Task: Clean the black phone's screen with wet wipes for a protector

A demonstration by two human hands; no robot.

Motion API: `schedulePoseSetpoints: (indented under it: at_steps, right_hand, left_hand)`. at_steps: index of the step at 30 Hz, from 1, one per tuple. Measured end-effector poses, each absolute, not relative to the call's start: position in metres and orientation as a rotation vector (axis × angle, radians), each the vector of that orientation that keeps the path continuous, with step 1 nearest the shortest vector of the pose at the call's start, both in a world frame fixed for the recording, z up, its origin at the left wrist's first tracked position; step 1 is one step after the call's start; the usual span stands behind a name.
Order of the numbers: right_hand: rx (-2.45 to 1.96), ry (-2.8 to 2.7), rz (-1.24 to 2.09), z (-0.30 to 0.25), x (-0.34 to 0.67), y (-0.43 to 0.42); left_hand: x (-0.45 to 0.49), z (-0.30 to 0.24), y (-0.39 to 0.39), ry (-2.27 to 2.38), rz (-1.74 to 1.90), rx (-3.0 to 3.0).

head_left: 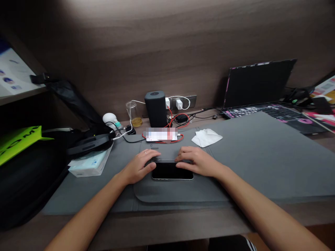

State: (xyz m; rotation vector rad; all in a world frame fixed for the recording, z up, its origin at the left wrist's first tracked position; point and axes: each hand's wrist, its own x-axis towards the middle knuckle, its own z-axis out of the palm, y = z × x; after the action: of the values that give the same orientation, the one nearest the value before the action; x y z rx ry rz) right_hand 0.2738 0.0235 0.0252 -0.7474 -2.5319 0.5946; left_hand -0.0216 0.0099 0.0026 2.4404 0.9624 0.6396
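A dark-screened smartphone (171, 173) lies flat on the grey desk mat, its long side towards me. My left hand (140, 166) is over its left end, thumb and fingers apart, with a ring on one finger. At the right end, my right hand (197, 161) has bent fingers and a thumb reaching over the dark screen. Between the hands runs a faint pale line just beyond the phone; I cannot make out what it is. Behind them lies a second phone (162, 135) with a lit, blurred screen and a red cable plugged in.
A crumpled white tissue (206, 138) lies right of the second phone. Behind are a black speaker (155, 109), a glass jar (133, 115) and plugged chargers. An open laptop (259, 85) stands back right. A tissue pack (91, 164) and black bag (23, 184) are left.
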Motion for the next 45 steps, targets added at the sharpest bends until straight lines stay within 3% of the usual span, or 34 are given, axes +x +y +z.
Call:
schedulePoseSetpoints:
  at_steps: [7, 45]
  right_hand:
    - [-0.753, -2.669, 0.524, 0.028, 0.275, 0.019]
    - [-0.982, -2.689, 0.764, 0.033, 0.288, 0.022]
  left_hand:
    - [-0.019, 0.006, 0.009, 0.907, 0.496, 2.563]
    - [-0.022, 0.005, 0.01, 0.855, 0.574, 2.491]
